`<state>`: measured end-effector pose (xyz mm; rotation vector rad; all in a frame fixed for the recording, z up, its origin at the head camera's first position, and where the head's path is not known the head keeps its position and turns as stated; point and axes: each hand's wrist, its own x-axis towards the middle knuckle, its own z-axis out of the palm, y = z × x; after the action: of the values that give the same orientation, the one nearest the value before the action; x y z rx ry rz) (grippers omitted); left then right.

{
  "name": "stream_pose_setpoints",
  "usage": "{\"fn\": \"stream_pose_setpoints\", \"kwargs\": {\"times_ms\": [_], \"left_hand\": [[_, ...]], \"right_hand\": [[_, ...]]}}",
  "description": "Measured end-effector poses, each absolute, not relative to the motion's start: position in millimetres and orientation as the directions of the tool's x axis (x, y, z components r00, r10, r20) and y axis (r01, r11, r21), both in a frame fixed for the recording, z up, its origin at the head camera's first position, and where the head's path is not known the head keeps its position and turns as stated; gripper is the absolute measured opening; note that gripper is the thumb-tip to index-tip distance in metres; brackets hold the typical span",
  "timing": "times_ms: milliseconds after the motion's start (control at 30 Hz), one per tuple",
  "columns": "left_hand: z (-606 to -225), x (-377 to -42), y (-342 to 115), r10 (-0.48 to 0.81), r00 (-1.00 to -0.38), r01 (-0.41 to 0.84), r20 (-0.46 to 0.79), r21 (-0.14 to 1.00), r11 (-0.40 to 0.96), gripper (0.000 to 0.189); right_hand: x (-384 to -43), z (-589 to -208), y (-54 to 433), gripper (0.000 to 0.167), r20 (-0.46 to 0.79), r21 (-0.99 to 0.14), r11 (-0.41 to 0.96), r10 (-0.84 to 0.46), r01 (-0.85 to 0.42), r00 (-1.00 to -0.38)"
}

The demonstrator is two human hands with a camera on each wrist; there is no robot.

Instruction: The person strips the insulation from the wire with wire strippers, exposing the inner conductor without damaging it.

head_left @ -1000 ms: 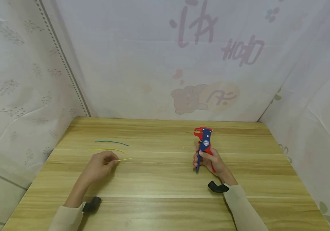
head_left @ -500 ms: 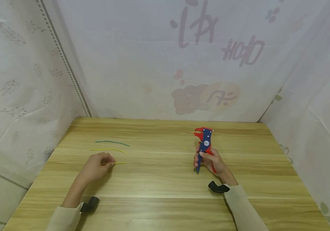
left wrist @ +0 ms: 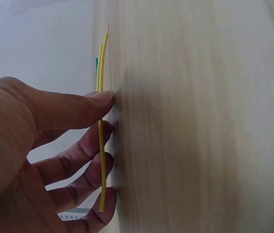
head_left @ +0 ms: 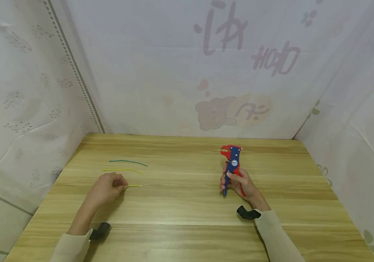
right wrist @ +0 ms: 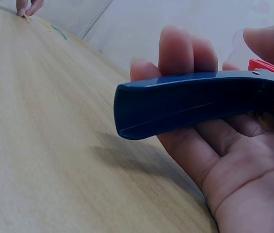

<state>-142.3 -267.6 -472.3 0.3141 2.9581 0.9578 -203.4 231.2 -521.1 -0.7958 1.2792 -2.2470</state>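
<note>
My left hand (head_left: 109, 188) pinches a yellow wire (left wrist: 102, 145) between thumb and fingers, low over the table at the left. In the left wrist view a thin bare strand (left wrist: 107, 29) shows at the wire's upper end. Beyond that hand lie a second yellow wire (head_left: 121, 169) and a green wire (head_left: 128, 161). At the right my right hand (head_left: 241, 183) grips a wire stripper (head_left: 234, 156) with blue and red handles. Its red jaws stand apart at the top, pointing left, with nothing seen between them.
A tiny yellow scrap (head_left: 209, 167) lies on the wooden table (head_left: 180, 207) left of the wire stripper. Patterned cloth (head_left: 154, 91) hangs behind the table and along both sides. A black mount (head_left: 100, 231) sits at each sleeve.
My left hand has moved slightly left and toward me with the yellow wire, and the wire's free end has come down toward the table. My right hand and the wire stripper look nearly still.
</note>
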Motion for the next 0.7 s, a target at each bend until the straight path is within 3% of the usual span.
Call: {"fn": "stream_pose_setpoints", "kwargs": {"times_ms": [700], "left_hand": [[-467.6, -151.6, -264.6, 0.176, -0.982, 0.182, 0.069, 0.597, 0.781, 0.005]], "right_hand": [[-203.3, -520.6, 231.8, 0.020, 0.270, -0.870, -0.484, -0.622, 0.090, -0.735]]}}
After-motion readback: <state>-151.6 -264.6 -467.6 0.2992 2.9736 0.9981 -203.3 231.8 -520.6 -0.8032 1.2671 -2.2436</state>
